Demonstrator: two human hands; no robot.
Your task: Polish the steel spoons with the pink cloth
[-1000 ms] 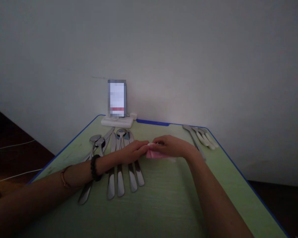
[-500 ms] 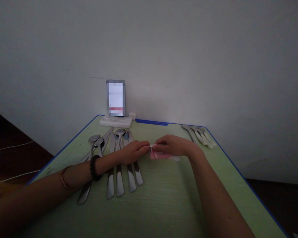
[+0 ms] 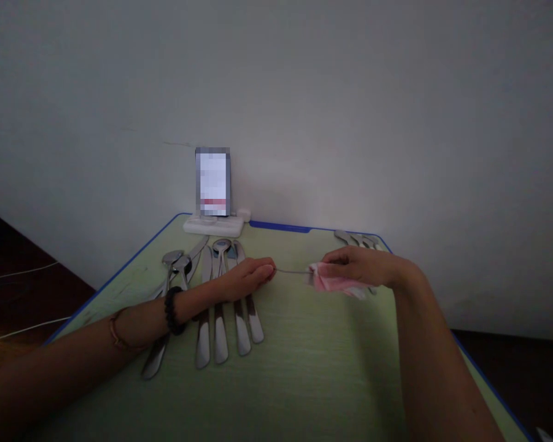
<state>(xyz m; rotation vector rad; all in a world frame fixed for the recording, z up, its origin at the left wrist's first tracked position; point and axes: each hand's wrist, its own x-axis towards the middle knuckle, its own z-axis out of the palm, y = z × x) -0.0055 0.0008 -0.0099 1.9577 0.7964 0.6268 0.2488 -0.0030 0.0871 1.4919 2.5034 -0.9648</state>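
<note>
Head view, with a clock centred on the thin metal utensil (image 3: 292, 271) and twelve toward the wall (image 3: 350, 123): a white cable (image 3: 27, 323) lies out past nine, and the left forearm comes in between eight and nine, wearing a copper-coloured bangle (image 3: 116, 330) and a black beaded bracelet (image 3: 172, 312). Two spoon bowls (image 3: 171, 256) show at nine, beyond that wrist. Next, a row of metal cutlery (image 3: 219, 344) runs under the forearm, its handles fanned toward eight on the green table (image 3: 304, 368). Around ten, a phone (image 3: 213, 184), its screen blurred, stands upright on a white base (image 3: 213, 227). Left hand (image 3: 246, 279) is clamped on one end of the utensil, which spans the gap between the hands; that end is hidden. At three, the right hand (image 3: 366, 264) pinches a crumpled pink cloth (image 3: 336, 282) against the utensil's other end. Between two and three, more cutlery (image 3: 357, 239) lies partly covered by this hand.
</note>
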